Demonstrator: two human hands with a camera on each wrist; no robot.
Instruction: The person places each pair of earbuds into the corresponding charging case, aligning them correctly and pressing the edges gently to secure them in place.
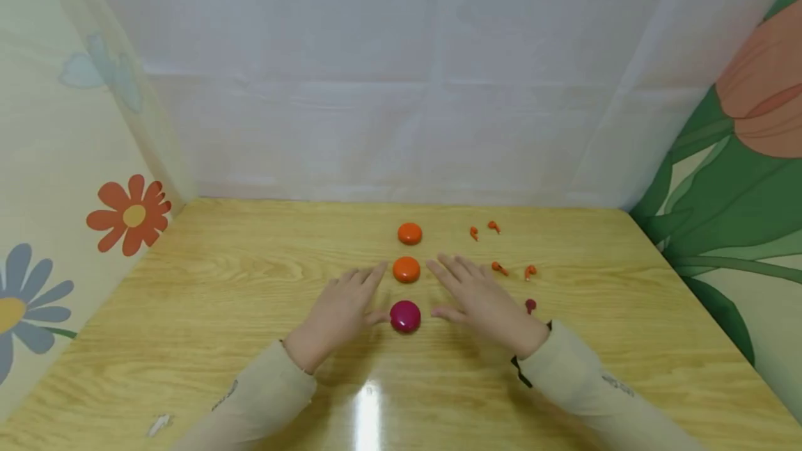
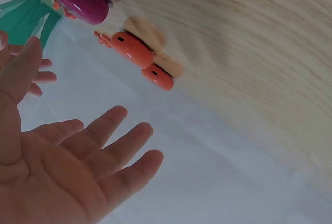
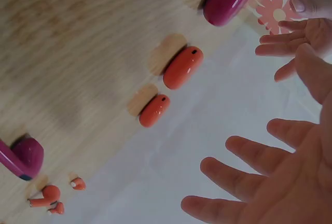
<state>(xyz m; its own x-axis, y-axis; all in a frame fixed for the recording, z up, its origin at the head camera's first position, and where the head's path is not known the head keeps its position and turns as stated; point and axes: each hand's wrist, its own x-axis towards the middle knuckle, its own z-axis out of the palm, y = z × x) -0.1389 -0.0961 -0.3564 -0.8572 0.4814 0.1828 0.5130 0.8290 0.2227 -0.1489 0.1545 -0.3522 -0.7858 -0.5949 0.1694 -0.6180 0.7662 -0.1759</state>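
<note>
Three rounded, glossy earbud cases stand in a column on the table: a magenta case (image 1: pixel 405 317) nearest, an orange case (image 1: pixel 406 269) behind it, another orange case (image 1: pixel 410 233) farthest. My left hand (image 1: pixel 341 312) is spread just left of the column, its thumb tip by the magenta case. On the other side my right hand (image 1: pixel 482 298) is spread too, fingers straight. Neither holds anything; the left palm (image 2: pixel 57 177) shows bare in the left wrist view. Several orange earbuds (image 1: pixel 499 268) and a magenta earbud (image 1: pixel 530 305) lie to the right, partly beside my right hand.
The wood-grain table (image 1: pixel 263 242) ends at a white cloth backdrop (image 1: pixel 376 124). Flower-printed cloth stands at both sides, with a red flower (image 1: pixel 134 215) on the left. A small pale mark (image 1: pixel 159 424) lies near the front left.
</note>
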